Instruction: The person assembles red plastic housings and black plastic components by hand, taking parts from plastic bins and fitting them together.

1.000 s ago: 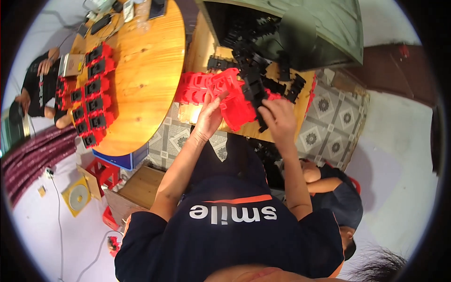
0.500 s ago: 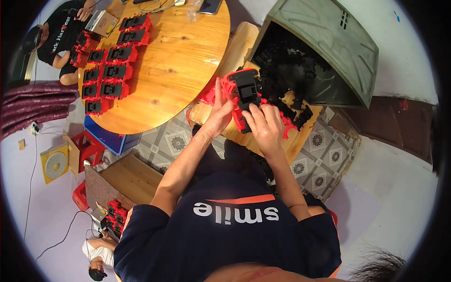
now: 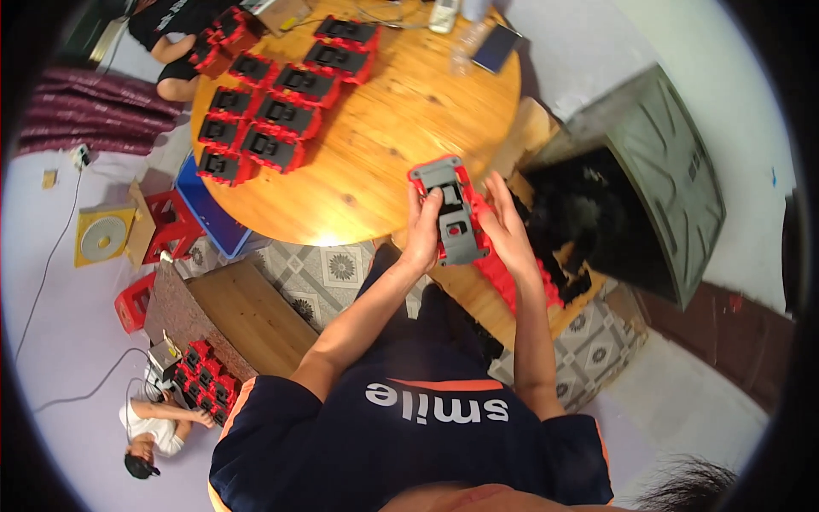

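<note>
A red plastic housing with a grey-black top plate (image 3: 465, 249) is held up between my hands, over the gap between the round table and the bench. My left hand (image 3: 421, 232) grips its left side, with the thumb lying across the top plate near the middle opening. Along the right side is my right hand (image 3: 510, 239), its fingers stretched out and apart. Whether its thumb touches the red edge I cannot tell. Below my right hand, red plastic parts (image 3: 502, 280) lie on the wooden bench (image 3: 461, 280).
Several similar red and black housings (image 3: 286, 113) stand in rows on the round wooden table (image 3: 401, 111), with a phone (image 3: 497, 49) near its far edge. At right, a large grey-green container (image 3: 674, 188) holds black parts (image 3: 589, 192). Two other people sit at the left.
My view has turned, so the table sits farther right. My right hand has come off the housing's face and its fingers have spread beside it. The housing's top now looks greyer and more lit.
</note>
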### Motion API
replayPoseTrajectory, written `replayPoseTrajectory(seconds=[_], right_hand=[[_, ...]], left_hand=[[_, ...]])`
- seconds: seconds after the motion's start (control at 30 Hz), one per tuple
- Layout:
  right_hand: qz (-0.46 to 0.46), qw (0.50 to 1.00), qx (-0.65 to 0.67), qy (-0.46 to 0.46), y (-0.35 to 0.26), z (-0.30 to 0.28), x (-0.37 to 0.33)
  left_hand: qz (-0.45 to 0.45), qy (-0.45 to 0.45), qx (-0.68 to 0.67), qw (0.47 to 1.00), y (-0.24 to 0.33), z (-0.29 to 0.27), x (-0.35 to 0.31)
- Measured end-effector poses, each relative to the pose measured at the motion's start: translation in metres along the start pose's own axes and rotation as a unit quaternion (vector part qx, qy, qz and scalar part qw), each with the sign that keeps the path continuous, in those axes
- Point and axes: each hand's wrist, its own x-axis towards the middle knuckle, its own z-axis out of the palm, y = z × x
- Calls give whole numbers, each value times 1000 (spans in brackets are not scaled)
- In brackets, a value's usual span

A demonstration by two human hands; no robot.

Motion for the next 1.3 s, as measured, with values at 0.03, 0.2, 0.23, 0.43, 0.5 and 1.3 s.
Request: replayPoseTrajectory(seconds=[0.03,0.2,0.23,0.43,0.5,1.3], right_hand=[[-5,1000,0,-10,-1,18,-6],[55,988,144,8,7,82,34],[92,983,154,26,23,85,59],[43,956,258,131,73,69,218],[71,960,246,109,73,61,257],[236,770,106,583,307,-168,-254]], left_hand=[[20,9,-24,999,16,0,10],[53,75,-42,995,40,-26,71],[32,80,-43,995,41,-38,88],[-98,56,214,970,85,-101,101],[-110,46,254,960,84,-117,95],[156,-695,662,232,-319,22,-21]])
